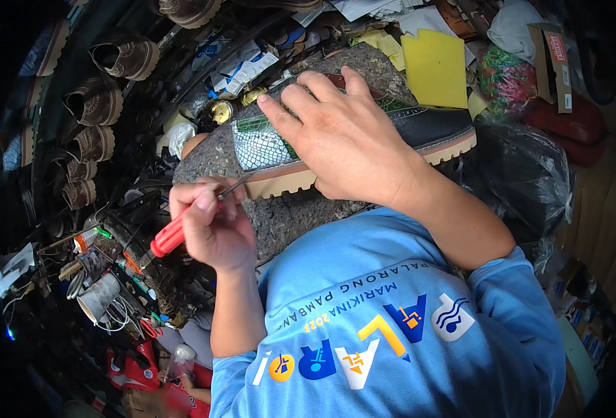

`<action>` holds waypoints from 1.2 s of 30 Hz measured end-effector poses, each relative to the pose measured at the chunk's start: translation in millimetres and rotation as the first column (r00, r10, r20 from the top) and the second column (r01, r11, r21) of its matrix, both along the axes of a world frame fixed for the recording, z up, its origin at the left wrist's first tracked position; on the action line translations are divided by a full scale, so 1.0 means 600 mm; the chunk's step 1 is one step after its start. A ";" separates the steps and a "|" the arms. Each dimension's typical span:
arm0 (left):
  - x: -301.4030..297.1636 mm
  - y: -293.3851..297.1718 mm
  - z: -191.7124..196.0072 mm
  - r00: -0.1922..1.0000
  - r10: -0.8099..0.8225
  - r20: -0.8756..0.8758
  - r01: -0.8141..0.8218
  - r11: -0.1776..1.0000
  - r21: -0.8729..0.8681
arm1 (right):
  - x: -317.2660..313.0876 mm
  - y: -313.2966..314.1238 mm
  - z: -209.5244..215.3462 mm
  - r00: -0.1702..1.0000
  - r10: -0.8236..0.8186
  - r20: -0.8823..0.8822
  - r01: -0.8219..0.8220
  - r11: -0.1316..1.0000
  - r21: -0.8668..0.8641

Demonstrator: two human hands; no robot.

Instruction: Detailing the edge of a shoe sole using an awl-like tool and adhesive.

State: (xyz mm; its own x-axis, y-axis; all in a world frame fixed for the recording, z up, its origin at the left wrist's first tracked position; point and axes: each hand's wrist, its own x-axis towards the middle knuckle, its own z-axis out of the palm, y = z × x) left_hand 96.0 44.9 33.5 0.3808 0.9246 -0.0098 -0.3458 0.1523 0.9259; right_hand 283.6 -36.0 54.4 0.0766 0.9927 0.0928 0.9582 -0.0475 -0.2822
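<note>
A shoe (pixel 444 132) with a dark toe, a white snakeskin-patterned heel panel, green parts and a tan ridged sole (pixel 280 184) lies on a rough grey stone block (pixel 217 157). My right hand (pixel 360 139) grips it from above, fingers spread across the upper and thumb down by the sole. Closed around the red handle of an awl (pixel 172 235) is my left hand (pixel 214 223). The awl's thin metal shaft points up and right, its tip at the seam between heel panel and sole. Whether the tip has gone in, I cannot tell.
Brown shoes (pixel 88 101) stand in a row at left. Beyond the stone are a yellow sheet (pixel 433 66), papers and an open tin (pixel 221 111). Clear plastic (pixel 524 171) lies at right. A white cup (pixel 99 296) and tools clutter the lower left, near a person in red (pixel 200 393).
</note>
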 end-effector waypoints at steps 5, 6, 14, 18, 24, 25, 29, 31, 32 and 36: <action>-0.017 0.042 0.061 0.984 -0.164 -0.065 0.169 0.982 0.082 | 0.014 -0.001 0.020 0.995 0.044 -0.087 -0.051 0.995 -0.084; -0.020 0.047 0.068 0.940 -0.252 -0.232 0.268 0.963 0.040 | 0.015 -0.001 0.021 0.987 0.046 -0.154 -0.062 0.993 -0.099; 0.030 0.045 0.072 0.517 -0.502 -0.693 0.413 0.856 -0.311 | 0.030 0.040 0.030 0.955 -0.047 -0.291 -0.044 0.954 -0.297; 0.039 0.054 0.067 0.501 -0.546 -0.671 0.371 0.836 -0.404 | 0.027 0.048 0.024 0.951 -0.074 -0.299 -0.023 0.951 -0.309; 0.046 0.059 0.066 0.473 -0.564 -0.676 0.371 0.824 -0.428 | 0.022 0.057 0.030 0.929 -0.179 -0.323 0.045 0.923 -0.383; 0.048 0.059 0.066 0.459 -0.564 -0.686 0.370 0.823 -0.430 | 0.022 0.059 0.027 0.928 -0.181 -0.325 0.049 0.926 -0.375; 0.047 0.060 0.062 0.456 -0.559 -0.692 0.369 0.827 -0.425 | 0.017 0.057 0.021 0.928 -0.185 -0.323 0.067 0.937 -0.343; 0.048 0.060 0.063 0.460 -0.571 -0.680 0.371 0.819 -0.437 | 0.017 0.055 0.019 0.927 -0.188 -0.325 0.072 0.939 -0.337; 0.048 0.060 0.060 0.459 -0.572 -0.680 0.370 0.819 -0.439 | 0.016 0.055 0.019 0.926 -0.189 -0.328 0.077 0.942 -0.325; 0.049 0.058 0.051 0.516 -0.547 -0.660 0.369 0.837 -0.405 | 0.018 0.056 0.017 0.927 -0.183 -0.329 0.070 0.942 -0.327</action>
State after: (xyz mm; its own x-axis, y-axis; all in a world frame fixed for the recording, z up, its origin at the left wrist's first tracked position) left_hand 125.4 79.6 64.2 0.5297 0.5656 -0.6321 0.5940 0.2846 0.7524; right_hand 294.4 -2.5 64.4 0.1750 0.9475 -0.2677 0.7802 -0.2993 -0.5493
